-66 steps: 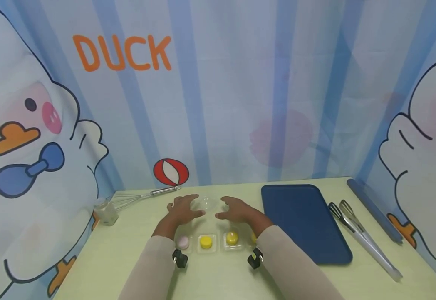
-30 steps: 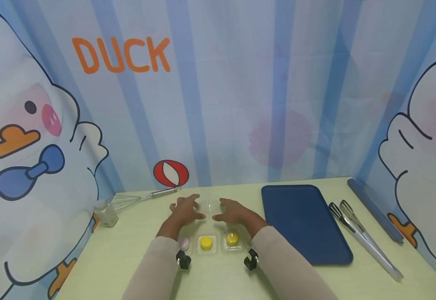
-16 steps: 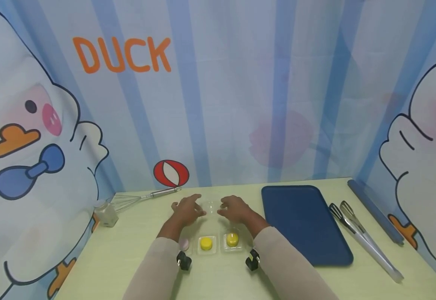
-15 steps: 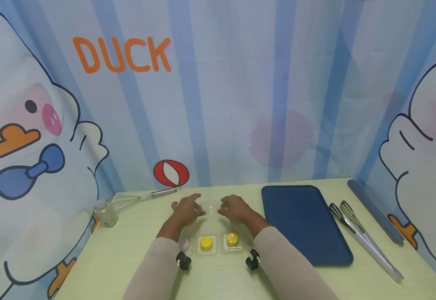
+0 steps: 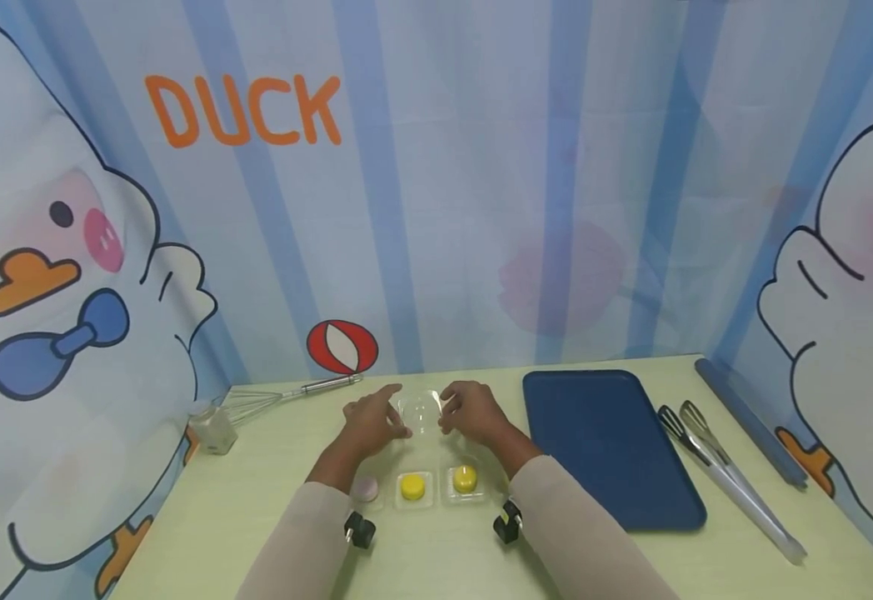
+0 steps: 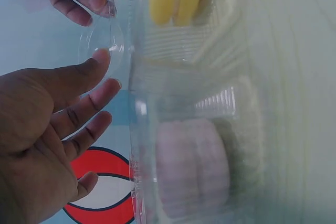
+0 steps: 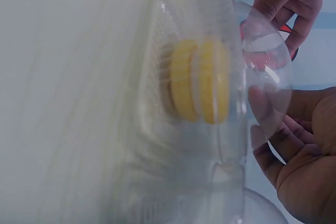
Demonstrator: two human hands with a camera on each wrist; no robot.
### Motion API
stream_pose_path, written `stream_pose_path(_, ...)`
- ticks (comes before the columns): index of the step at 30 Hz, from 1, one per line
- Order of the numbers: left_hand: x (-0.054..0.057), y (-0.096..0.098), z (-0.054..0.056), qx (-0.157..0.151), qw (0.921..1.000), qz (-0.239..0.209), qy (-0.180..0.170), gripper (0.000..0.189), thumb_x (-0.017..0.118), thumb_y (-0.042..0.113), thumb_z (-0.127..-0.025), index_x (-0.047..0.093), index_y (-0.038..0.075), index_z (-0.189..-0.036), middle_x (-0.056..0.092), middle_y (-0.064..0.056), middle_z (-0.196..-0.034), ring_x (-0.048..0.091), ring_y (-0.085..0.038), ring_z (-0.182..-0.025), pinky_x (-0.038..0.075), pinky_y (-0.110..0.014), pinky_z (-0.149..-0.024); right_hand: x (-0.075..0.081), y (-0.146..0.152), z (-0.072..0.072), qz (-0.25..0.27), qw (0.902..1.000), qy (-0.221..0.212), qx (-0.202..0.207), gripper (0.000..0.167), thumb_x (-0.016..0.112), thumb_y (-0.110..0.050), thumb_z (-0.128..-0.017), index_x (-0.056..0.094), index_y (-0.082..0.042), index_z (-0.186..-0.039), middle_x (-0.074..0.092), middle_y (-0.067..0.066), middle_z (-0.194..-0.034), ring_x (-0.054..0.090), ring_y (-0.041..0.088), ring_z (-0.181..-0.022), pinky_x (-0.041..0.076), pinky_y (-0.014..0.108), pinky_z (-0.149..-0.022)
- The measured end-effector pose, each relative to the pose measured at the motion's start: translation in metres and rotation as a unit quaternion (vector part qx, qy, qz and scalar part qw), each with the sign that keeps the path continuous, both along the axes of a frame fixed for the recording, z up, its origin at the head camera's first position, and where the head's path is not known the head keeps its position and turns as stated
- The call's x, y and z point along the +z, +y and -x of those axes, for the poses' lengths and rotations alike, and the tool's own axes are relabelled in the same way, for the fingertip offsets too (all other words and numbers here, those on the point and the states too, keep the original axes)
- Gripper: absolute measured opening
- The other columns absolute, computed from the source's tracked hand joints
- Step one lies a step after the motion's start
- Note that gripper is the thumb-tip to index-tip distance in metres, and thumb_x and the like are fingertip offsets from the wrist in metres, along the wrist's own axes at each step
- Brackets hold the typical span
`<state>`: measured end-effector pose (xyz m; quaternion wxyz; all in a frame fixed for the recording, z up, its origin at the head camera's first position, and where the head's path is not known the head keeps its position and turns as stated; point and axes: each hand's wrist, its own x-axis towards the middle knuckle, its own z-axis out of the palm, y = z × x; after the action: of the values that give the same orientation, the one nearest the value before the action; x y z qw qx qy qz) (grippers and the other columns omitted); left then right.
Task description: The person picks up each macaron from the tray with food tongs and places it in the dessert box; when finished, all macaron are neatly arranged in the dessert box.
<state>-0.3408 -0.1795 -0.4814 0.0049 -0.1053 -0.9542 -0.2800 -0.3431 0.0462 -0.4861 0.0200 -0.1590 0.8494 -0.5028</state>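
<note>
A clear plastic domed lid (image 5: pixel 421 410) hangs between both hands, beyond the row of macaron boxes. Thumb and fingers of my right hand (image 5: pixel 476 412) pinch its right edge. My left hand (image 5: pixel 371 422) is at the left edge, thumb tip right at the lid; in the left wrist view the left fingers (image 6: pixel 79 121) are spread and fairly straight. Nearer me, clear boxes hold a lilac macaron (image 5: pixel 366 488), a yellow macaron (image 5: pixel 412 486) and a second yellow macaron (image 5: pixel 465 478) under a dome. In the right wrist view, the lid (image 7: pixel 270 72) overlaps the right fingers.
A dark blue tray (image 5: pixel 616 450) lies to the right, with metal tongs (image 5: pixel 732 479) and a grey-blue rolled strip (image 5: pixel 751 422) beyond it. At the back left are a whisk (image 5: pixel 286 395) and a small square container (image 5: pixel 213 427). A printed curtain (image 5: pixel 451 183) hangs behind the table.
The lid looks raised and tilted toward me, with more of it showing between the hands. My right hand has moved up slightly and its fingers have closed on the edge.
</note>
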Motion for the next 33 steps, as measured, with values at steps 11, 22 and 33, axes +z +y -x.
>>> stream_pose_path(11,0.004,-0.005,-0.008,-0.022,0.9982,-0.049,0.029,0.065,0.088,0.011,-0.09,0.063,0.015,-0.15,0.079,0.005,-0.09,0.068,-0.036,-0.116,0.033,-0.07,-0.118,0.005,0.006,-0.005,0.011,0.9997,-0.001,0.024,0.042,0.071,0.006,-0.096,0.063,0.008,-0.137,0.081,0.016,-0.092,0.081,0.03,-0.078,0.061,0.033,-0.069)
stream_pose_path(22,0.001,-0.01,-0.015,-0.037,0.9934,-0.105,0.03,0.045,0.084,0.008,-0.094,0.07,0.022,-0.135,0.08,0.007,-0.088,0.075,-0.024,-0.113,0.054,-0.061,-0.113,0.01,0.016,-0.008,-0.016,0.9963,-0.025,0.081,0.027,0.071,0.004,-0.1,0.071,0.009,-0.126,0.077,0.014,-0.099,0.082,0.024,-0.077,0.066,0.048,-0.088)
stream_pose_path(33,0.002,-0.017,-0.025,-0.055,0.9889,-0.131,0.044,0.021,0.078,0.011,-0.1,0.075,0.019,-0.118,0.085,0.0,-0.103,0.082,-0.02,-0.1,0.061,-0.058,-0.105,0.012,0.022,-0.015,-0.03,0.9926,-0.006,0.117,0.027,0.065,-0.02,-0.111,0.076,0.005,-0.106,0.078,0.018,-0.122,0.083,0.025,-0.092,0.065,0.045,-0.095)
